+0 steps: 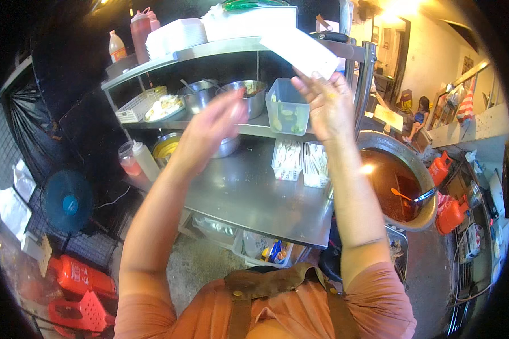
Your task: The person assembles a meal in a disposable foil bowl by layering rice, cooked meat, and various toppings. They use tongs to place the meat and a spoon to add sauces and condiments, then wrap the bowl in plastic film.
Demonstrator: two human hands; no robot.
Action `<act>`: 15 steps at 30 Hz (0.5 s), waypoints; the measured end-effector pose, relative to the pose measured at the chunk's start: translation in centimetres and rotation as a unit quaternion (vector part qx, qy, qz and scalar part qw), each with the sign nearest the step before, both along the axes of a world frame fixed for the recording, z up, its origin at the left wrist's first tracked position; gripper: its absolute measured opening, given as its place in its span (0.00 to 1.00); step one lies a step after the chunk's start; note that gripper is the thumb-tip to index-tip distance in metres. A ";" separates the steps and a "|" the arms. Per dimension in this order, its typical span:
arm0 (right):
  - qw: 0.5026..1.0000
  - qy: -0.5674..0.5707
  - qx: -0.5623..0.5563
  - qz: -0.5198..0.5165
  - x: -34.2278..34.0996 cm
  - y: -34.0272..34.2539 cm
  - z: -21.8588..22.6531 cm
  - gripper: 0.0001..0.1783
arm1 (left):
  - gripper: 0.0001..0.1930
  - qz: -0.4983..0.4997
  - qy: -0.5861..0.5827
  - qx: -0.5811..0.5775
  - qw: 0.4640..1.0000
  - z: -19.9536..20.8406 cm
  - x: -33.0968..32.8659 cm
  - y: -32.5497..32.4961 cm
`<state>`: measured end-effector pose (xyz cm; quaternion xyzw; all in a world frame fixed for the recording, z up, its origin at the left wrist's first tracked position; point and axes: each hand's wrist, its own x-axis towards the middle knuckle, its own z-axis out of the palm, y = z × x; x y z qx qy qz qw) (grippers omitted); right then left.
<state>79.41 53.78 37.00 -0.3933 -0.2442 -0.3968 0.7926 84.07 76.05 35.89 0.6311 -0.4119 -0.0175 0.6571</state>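
Note:
My right hand (327, 107) is raised by the shelf's right end, its fingers closed on the lower edge of a flat white rectangular piece (300, 50), perhaps paper or card. My left hand (219, 121) hovers in front of the metal pots, smeared by motion, so its fingers do not show clearly. Behind it are a steel pot (197, 100) with a utensil and another steel pot (254, 103) with food inside. Between the two hands stands a clear plastic tub (288, 110) holding pale green pieces.
A steel counter (254, 195) lies below the shelf, with white baskets (287, 164) of wrapped utensils. On the right is a large pan (427, 206) of brown-red liquid with a ladle. White stacked containers (176, 38) and bottles (140, 31) line the top shelf. A fan (68, 200) stands left.

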 end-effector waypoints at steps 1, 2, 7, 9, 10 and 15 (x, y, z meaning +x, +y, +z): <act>1.000 -0.003 0.013 -0.004 0.8 0.6 -0.4 0.07 | 0.22 -0.009 0.010 -0.029 0.999 2.5 1.3 -2.8; 1.000 -0.005 0.026 -0.003 1.8 1.0 -0.9 0.06 | 0.22 -0.013 0.023 -0.057 0.998 4.6 2.7 -5.0; 0.998 0.018 0.055 0.022 6.0 -0.5 -3.1 0.05 | 0.14 0.016 -0.010 -0.072 0.997 9.0 10.2 -11.9; 0.997 0.046 0.060 0.025 6.9 -1.5 -3.3 0.09 | 0.12 0.006 -0.100 -0.047 0.994 9.6 12.0 -13.9; 0.997 0.055 0.058 0.014 7.2 -2.0 -3.2 0.10 | 0.12 -0.001 -0.146 -0.035 0.989 9.9 12.8 -14.7; 0.995 0.087 0.020 -0.049 9.1 -5.5 -3.4 0.16 | 0.09 0.066 -0.294 0.018 0.953 11.3 15.3 -17.1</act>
